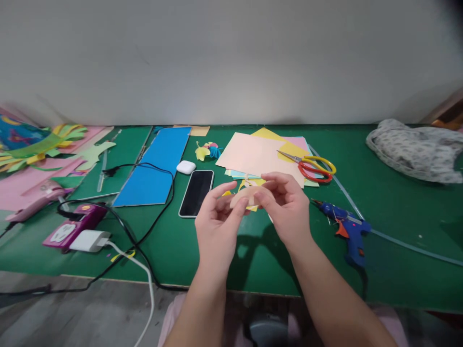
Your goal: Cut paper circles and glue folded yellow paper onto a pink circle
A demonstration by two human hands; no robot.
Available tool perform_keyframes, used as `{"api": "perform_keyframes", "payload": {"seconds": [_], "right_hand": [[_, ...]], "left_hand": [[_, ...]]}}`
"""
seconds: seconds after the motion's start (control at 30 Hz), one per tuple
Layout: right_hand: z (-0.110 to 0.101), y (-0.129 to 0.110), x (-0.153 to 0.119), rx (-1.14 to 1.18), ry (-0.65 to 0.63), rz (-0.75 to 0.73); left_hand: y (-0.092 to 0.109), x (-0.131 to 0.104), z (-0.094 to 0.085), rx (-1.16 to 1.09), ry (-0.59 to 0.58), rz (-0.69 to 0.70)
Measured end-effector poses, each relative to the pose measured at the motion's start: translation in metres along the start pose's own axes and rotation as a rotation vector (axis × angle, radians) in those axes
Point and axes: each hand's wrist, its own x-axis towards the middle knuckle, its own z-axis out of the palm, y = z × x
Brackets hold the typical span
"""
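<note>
Through the head view, at centre, I see my left hand point(219, 212) and right hand point(289, 207) pinching a curved cream paper piece point(249, 195) between thumbs and fingers. The scissors point(311, 164) lie on stacked paper point(246, 152), right of upper centre; the blue glue gun point(349, 226) lies at centre right, the phone point(196, 193) left of my hands.

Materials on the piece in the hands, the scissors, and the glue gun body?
Curved piece: likely paper, matte; thin, pale, bending between both hands.
Scissors: blades look like metal, grey with a slight sheen; handles probably smooth plastic, solid red and yellow.
Glue gun: body probably molded plastic, uniform blue, orange trigger.
</note>
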Motion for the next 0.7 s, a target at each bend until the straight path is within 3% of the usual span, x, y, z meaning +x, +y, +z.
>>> {"api": "perform_keyframes", "payload": {"seconds": [0.7], "right_hand": [[-0.0012, -0.0013, -0.0011, -0.065, 0.039, -0.059]], "left_hand": [[-0.0044, -0.0005, -0.0024, 0.087, -0.018, 0.044]]}}
